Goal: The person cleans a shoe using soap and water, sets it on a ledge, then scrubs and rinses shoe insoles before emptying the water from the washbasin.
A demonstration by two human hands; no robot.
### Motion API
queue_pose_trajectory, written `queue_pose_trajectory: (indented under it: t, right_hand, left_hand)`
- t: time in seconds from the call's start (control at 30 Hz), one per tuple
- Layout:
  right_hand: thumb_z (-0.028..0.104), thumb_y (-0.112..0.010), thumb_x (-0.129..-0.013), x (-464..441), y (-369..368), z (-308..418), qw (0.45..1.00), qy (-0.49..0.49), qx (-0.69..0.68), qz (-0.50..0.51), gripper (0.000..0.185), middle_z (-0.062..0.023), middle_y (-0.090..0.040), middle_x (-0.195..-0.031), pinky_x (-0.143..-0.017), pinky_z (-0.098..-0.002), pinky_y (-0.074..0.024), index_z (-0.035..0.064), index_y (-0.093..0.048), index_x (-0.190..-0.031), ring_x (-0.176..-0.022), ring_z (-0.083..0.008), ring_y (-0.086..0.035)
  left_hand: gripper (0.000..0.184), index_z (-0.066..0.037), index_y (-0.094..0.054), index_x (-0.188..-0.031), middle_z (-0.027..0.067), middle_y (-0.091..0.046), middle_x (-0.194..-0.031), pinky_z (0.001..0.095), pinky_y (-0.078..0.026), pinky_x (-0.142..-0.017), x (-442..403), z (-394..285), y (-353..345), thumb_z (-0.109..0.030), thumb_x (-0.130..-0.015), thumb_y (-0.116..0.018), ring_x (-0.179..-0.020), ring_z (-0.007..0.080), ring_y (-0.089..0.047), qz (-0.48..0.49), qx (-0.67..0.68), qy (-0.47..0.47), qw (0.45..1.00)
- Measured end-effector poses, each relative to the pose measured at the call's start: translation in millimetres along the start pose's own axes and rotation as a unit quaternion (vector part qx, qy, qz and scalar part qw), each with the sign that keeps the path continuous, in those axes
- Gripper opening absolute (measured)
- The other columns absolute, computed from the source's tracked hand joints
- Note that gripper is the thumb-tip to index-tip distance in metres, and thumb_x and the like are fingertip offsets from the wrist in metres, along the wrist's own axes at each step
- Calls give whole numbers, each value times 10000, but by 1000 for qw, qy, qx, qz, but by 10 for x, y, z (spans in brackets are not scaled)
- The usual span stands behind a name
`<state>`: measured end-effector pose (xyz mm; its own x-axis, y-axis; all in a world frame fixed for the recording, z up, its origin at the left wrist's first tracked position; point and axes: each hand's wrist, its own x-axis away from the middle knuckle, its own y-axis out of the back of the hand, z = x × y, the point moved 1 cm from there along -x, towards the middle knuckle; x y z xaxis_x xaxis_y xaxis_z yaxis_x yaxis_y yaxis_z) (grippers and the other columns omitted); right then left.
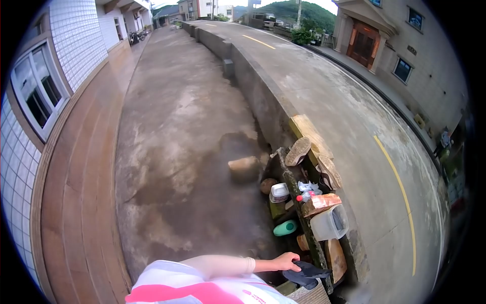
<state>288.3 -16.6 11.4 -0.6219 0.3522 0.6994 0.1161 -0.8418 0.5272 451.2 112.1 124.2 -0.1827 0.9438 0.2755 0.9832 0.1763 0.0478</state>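
My right hand (287,261) is closed on a dark cloth-like item (306,274) at the bottom, beside the low wall. My left hand is not in view. Just above the hand, a green bottle-like container (285,228) lies in the recess along the wall. Farther up are a white lidded tub (279,192), a plastic bottle with a red cap (309,195), a reddish brick (321,203) and a clear plastic box (330,223). A pair of shoes, one (298,151) beyond the other (328,171), leans soles outward near the wall's top.
A long concrete wall (268,91) separates the paved yard (167,152) from a road (349,111) with yellow lines. A wooden block (244,168) lies on the wet ground. Tiled steps (76,202) run along the left. A person (444,142) is far off at right.
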Motion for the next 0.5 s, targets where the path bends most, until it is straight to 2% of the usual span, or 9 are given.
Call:
queue_pose_trajectory:
  t: [0.37,0.5]
  right_hand:
    - [478,-702,-691,-114,21,91,999,-1,30,35,535,-155,-676,-959,-850,-370,-465,51,-670,-1013,-959,-280,-635]
    - [481,-700,-690,-119,15,80,999,-7,29,29,539,-156,-676,-960,-852,-370,-464,51,-670,-1013,-960,-281,-634]
  left_hand:
    - [322,-3,-605,-907,99,-618,-786,325,-443,-702,118,76,103,-234,-721,-732,-756,188,-570,-26,-5,-7,1000]
    - [386,11,-607,-891,140,-626,-808,360,-446,-686,124,148,98,-260,-667,-767,-763,234,-582,-41,11,-21,999]
